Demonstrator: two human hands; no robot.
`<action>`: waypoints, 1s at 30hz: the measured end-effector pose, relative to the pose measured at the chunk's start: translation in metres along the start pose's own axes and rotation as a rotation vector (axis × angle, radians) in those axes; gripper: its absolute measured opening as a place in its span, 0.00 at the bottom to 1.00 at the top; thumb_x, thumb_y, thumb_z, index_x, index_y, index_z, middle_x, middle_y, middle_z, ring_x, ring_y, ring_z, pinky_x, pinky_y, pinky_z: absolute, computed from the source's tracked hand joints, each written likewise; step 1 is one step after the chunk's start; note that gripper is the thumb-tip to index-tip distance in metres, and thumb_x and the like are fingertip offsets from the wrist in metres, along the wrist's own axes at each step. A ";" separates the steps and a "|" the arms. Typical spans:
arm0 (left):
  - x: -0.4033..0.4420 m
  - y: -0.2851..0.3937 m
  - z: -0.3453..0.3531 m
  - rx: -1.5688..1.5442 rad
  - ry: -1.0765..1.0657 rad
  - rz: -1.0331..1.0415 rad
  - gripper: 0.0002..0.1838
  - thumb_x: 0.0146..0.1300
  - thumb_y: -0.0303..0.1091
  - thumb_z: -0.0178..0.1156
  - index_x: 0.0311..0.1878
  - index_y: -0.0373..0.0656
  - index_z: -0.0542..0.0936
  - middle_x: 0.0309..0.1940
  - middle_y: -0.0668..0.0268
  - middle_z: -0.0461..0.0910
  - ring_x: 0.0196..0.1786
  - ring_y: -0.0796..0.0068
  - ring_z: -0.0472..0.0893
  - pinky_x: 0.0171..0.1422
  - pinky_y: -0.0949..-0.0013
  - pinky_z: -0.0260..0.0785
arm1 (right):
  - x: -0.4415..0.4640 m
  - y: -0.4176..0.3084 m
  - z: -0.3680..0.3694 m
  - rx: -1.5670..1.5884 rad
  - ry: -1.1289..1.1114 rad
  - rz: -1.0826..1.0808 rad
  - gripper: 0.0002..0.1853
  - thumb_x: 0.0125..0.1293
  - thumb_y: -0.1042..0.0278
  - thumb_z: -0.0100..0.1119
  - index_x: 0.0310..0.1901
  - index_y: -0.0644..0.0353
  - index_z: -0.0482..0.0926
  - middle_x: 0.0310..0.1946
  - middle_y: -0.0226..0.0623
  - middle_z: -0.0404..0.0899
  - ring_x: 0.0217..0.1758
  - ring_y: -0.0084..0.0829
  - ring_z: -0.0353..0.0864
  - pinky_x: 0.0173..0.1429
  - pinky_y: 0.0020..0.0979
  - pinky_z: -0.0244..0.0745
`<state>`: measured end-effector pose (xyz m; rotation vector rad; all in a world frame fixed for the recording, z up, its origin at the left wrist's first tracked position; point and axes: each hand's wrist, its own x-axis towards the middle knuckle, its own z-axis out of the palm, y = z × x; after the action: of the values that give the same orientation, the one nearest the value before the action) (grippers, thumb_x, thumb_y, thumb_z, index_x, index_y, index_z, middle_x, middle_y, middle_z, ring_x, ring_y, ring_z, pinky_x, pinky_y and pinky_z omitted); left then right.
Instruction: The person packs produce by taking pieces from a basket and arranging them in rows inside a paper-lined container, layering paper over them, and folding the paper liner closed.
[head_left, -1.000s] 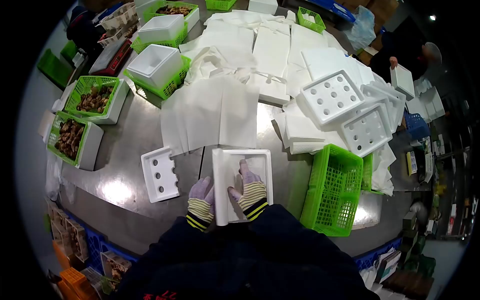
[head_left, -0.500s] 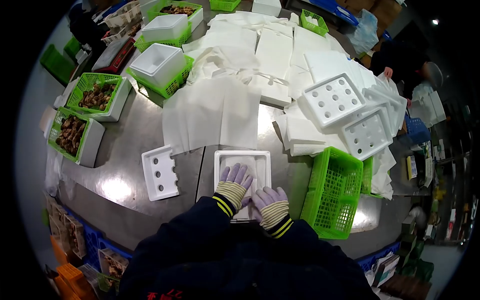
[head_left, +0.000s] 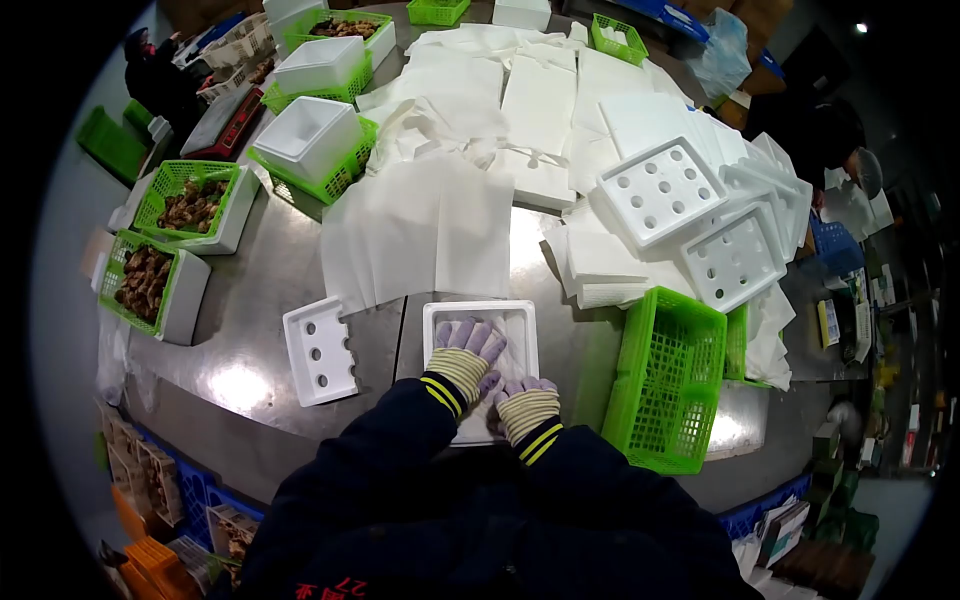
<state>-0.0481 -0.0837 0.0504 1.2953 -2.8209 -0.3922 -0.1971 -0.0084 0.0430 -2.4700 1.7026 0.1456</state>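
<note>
A white foam box stands on the metal table in front of me, with a white sheet lying inside it. My left hand, in a light purple knitted glove, presses flat on the sheet with its fingers spread. Wearing the same kind of glove, my right hand reaches into the near right part of the box, its fingers apart and foreshortened, touching the lining. Neither hand appears to grip anything. The box's near inside is partly covered by my hands and sleeves.
Left of the box lies a broken foam piece with holes. An empty green basket stands right. White sheets spread beyond, beside perforated foam lids. Green baskets of brown, lumpy produce sit far left. Another person stands behind.
My right hand has moved left and deeper into the box, off its right rim. The left hand has shifted slightly forward, still flat on the sheet. At the upper left, a person shows more.
</note>
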 end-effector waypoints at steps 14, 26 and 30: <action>-0.041 0.009 0.024 -0.056 -0.186 0.015 0.56 0.37 0.61 0.64 0.70 0.51 0.53 0.71 0.55 0.49 0.73 0.50 0.48 0.73 0.42 0.34 | -0.065 0.052 0.036 0.867 -0.187 0.473 0.48 0.55 0.39 0.59 0.67 0.66 0.53 0.59 0.61 0.65 0.66 0.50 0.62 0.67 0.35 0.58; -0.043 0.005 0.027 -0.186 0.093 0.027 0.40 0.56 0.55 0.55 0.69 0.50 0.56 0.70 0.55 0.52 0.70 0.52 0.55 0.71 0.47 0.47 | -0.057 0.081 0.173 1.435 -0.298 0.590 0.28 0.61 0.46 0.57 0.55 0.59 0.70 0.38 0.46 0.77 0.35 0.42 0.77 0.38 0.36 0.74; -0.040 0.001 0.037 -0.181 0.181 -0.034 0.32 0.61 0.51 0.50 0.66 0.48 0.60 0.67 0.55 0.57 0.69 0.53 0.58 0.71 0.48 0.47 | -0.056 0.076 0.172 1.537 -0.357 0.649 0.25 0.62 0.48 0.57 0.53 0.58 0.72 0.33 0.43 0.77 0.29 0.38 0.76 0.32 0.35 0.74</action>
<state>-0.0265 -0.0454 0.0184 1.2734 -2.5531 -0.4917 -0.2889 0.0455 -0.1217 -0.7260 1.4130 -0.4562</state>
